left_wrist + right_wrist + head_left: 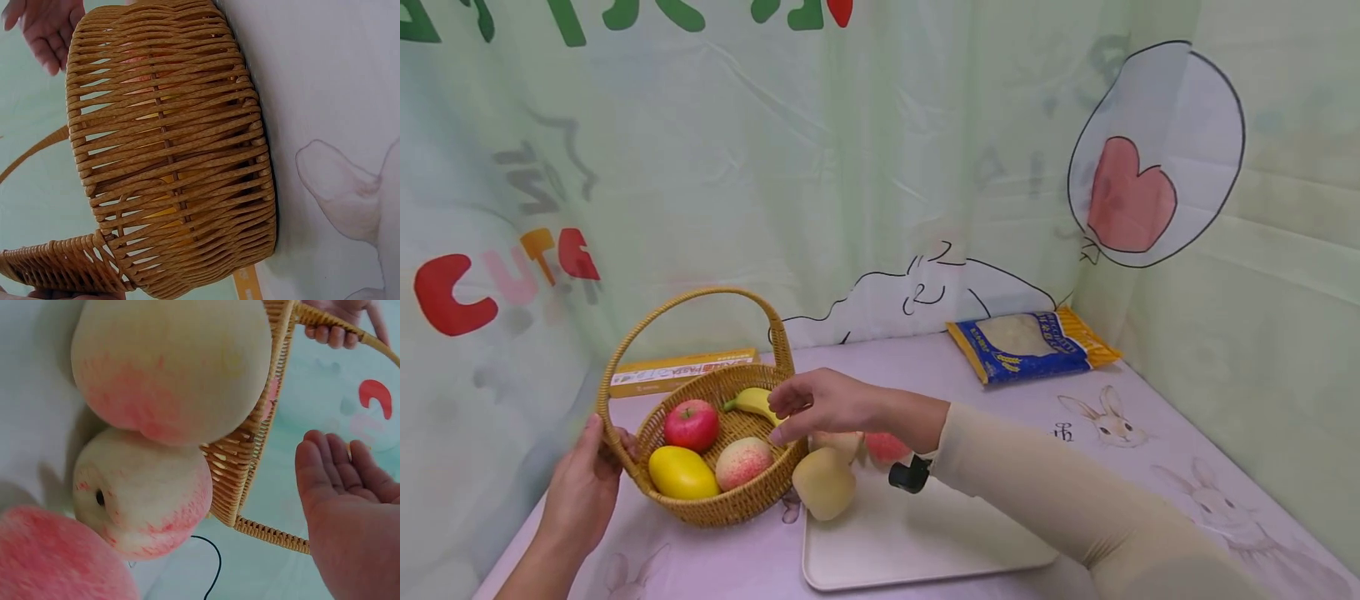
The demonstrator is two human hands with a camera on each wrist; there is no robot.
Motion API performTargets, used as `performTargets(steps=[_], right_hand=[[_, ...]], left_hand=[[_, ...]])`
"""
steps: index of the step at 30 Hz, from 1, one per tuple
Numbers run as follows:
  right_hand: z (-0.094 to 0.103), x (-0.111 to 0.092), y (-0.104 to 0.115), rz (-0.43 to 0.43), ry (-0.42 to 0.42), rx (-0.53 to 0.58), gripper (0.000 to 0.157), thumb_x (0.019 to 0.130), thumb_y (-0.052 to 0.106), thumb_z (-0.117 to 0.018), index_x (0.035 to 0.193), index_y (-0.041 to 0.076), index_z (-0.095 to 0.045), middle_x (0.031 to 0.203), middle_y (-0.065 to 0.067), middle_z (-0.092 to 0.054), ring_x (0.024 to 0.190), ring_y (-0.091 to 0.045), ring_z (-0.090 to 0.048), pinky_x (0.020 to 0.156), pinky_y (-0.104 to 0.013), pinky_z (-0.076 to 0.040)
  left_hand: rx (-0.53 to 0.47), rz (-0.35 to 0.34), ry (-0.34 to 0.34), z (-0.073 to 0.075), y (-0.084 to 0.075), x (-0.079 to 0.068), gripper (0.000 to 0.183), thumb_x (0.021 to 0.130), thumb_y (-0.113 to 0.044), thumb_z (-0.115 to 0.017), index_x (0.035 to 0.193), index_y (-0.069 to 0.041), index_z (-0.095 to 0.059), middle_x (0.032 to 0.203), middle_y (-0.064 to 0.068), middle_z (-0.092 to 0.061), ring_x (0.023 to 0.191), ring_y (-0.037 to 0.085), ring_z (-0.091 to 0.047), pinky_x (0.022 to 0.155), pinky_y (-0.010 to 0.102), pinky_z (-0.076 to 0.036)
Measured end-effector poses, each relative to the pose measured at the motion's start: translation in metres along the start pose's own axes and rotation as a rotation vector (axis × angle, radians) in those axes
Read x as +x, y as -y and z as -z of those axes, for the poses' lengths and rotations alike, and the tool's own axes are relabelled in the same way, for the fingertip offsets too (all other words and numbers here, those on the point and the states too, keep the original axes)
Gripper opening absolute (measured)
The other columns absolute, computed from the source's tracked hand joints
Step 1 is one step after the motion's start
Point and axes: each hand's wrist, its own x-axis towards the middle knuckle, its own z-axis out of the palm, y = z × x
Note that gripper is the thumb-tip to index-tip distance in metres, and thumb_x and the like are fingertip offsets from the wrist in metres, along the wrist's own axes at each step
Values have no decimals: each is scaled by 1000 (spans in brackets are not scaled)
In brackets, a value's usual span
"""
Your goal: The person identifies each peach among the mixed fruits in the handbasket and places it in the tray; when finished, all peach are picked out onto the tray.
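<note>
A wicker basket (730, 508) with a tall arched handle stands on the table, its right side beside a tray. Inside lie a red apple (691, 425), a yellow mango-like fruit (683, 473), a peach (745, 462) and a banana (751, 402). My left hand (583, 479) grips the handle's base on the left; the right wrist view shows its fingers (334, 336) curled round it. Over the basket's right rim hovers my right hand (831, 404), holding nothing, its fingers loosely bent. Just below it, several peaches (172, 369) sit at the tray's back left.
The off-white tray (925, 533) lies at the front middle. Behind the basket is an orange-and-white pasta box (681, 371). A blue and yellow food packet (1033, 346) lies at the back right. Printed curtains (880, 167) close off the back and sides.
</note>
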Motion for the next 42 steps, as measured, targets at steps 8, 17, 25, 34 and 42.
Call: performTargets(steps=[8, 17, 25, 34, 42], right_hand=[[3, 25, 2, 11, 58, -127, 55, 87, 32, -84, 133, 11, -63, 121, 8, -68, 114, -7, -62, 99, -21, -49], [-5, 46, -2, -2, 152, -186, 53, 87, 33, -84, 132, 11, -64, 120, 4, -69, 107, -5, -61, 96, -21, -50], [-17, 70, 1, 19, 234, -347, 62, 87, 38, -84, 136, 8, -63, 121, 3, -69, 106, -5, -60, 96, -19, -50], [-28, 83, 6, -28, 281, -509, 50, 84, 41, -86, 122, 13, -68, 105, 6, -64, 98, -10, -56, 86, -22, -50], [-37, 92, 6, -60, 326, -544, 37, 85, 35, -85, 111, 15, -68, 99, 6, -64, 93, -12, -58, 81, -23, -51]], left_hand=[[78, 62, -65, -1, -2, 2, 35, 111, -44, -37, 107, -14, -55, 96, -4, -56, 93, 11, -54, 90, 15, -45], [66, 43, -52, -1, 0, 3, 32, 113, -39, -35, 109, -15, -55, 95, -4, -56, 91, 11, -55, 90, 16, -46], [86, 40, -60, -2, 0, 2, 34, 113, -40, -34, 107, -15, -57, 95, -4, -56, 91, 11, -56, 90, 15, -46], [160, 78, -86, -4, 1, 0, 37, 112, -45, -32, 107, -16, -54, 96, -4, -55, 94, 11, -55, 90, 15, -45], [183, 102, -116, -4, -1, 2, 39, 111, -50, -33, 114, -15, -51, 98, -5, -52, 97, 11, -53, 92, 13, -45]])
